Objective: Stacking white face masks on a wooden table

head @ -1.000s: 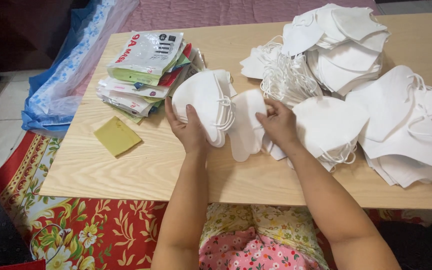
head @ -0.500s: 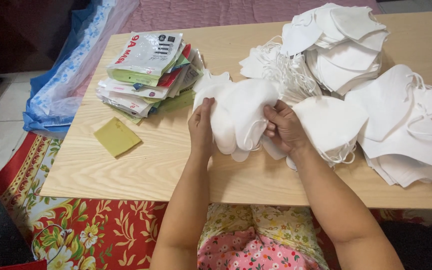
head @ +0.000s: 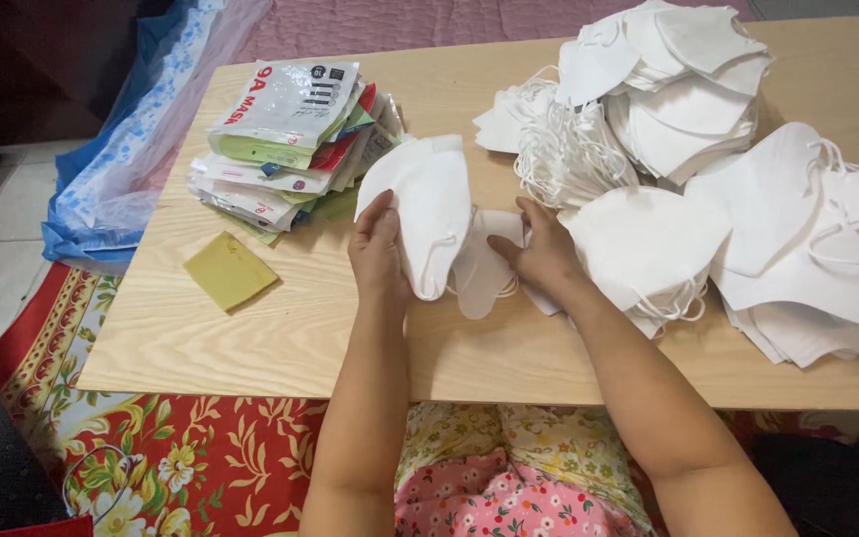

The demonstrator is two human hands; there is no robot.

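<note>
Stacked masks at the table's (head: 251,338) near edge.

Reached in over a floral cloth (head: 181,457) hung below the table's near edge. Clamped a mask stack (head: 434,209) upright at mid-table with the left hand (head: 378,249), thumb in front, fingers behind. Pressed a loose mask (head: 484,273) flat on the table just beside the stack with the right hand (head: 539,249), fingers apart and laid down, gripping nothing. Judged as gathering single masks into a bundle, the loose mask not yet joined to it. Called for a pinch on the loose mask and a steady clamp on the stack, so as not to fan it out. Left a yellow pad (head: 231,270) and packets (head: 285,139) on the table's left, mask heaps (head: 797,249) along its right and far side.
</note>
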